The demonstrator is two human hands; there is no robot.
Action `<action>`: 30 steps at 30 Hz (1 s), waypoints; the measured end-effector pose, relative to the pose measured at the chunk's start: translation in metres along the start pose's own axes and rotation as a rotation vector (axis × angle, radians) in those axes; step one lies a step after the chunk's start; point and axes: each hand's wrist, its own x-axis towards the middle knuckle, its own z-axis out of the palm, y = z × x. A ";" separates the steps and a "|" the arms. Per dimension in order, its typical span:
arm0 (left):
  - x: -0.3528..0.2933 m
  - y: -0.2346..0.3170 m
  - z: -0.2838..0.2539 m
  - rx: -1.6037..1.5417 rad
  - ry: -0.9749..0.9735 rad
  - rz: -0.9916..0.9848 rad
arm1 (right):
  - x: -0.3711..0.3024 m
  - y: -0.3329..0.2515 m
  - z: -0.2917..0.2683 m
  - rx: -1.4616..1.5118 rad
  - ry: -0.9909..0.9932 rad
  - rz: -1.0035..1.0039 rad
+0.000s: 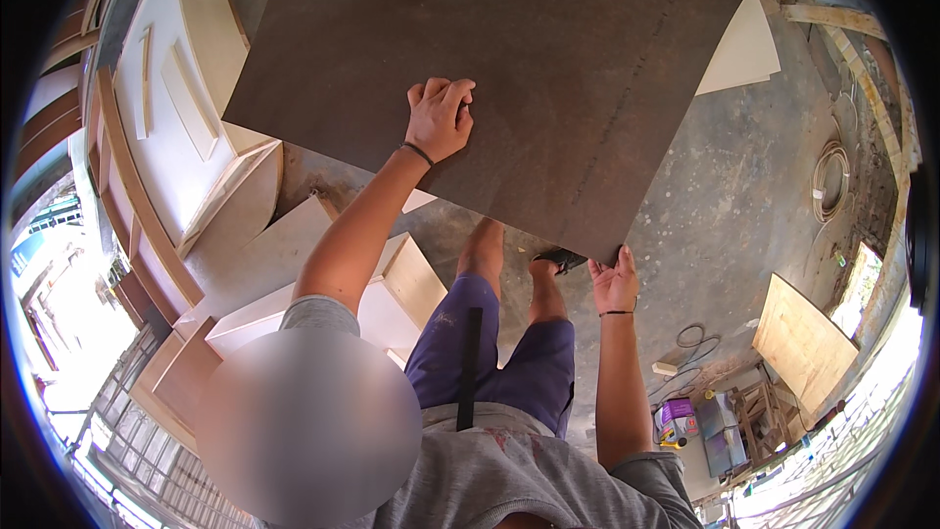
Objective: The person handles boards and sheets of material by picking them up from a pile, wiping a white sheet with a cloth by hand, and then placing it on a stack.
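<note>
A large dark brown board (529,69) spreads out in front of me, its near edge slanting down toward the right. On its upper face rests my left hand (441,120), the fingers curled in and pressed together; what they hold, if anything, is hidden. My right hand (615,281) grips the board's near right corner, thumb on top and the other fingers partly out of sight at the edge. A faint printed line runs along the board's right side.
Pale box-like cabinet parts (171,69) stand at the left, with another white cabinet piece (392,284) beside my legs. Light sheets (741,49) lie beyond the board. A coiled cable (830,182), a plywood panel (805,345) and a purple container (676,418) are at the right.
</note>
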 end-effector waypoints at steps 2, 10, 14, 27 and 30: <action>-0.001 -0.001 0.001 0.002 0.003 0.005 | 0.000 0.001 -0.001 -0.003 0.001 -0.002; -0.004 0.000 0.003 0.001 -0.018 -0.022 | 0.002 0.003 -0.003 0.002 0.014 0.002; -0.005 -0.002 0.005 0.004 0.084 -0.057 | 0.002 0.003 -0.003 -0.004 -0.001 -0.005; -0.004 -0.005 0.006 0.005 -0.006 -0.013 | 0.001 0.004 0.000 -0.032 0.005 -0.010; -0.004 -0.004 0.008 0.012 -0.028 0.007 | 0.000 0.003 0.002 -0.040 0.024 -0.008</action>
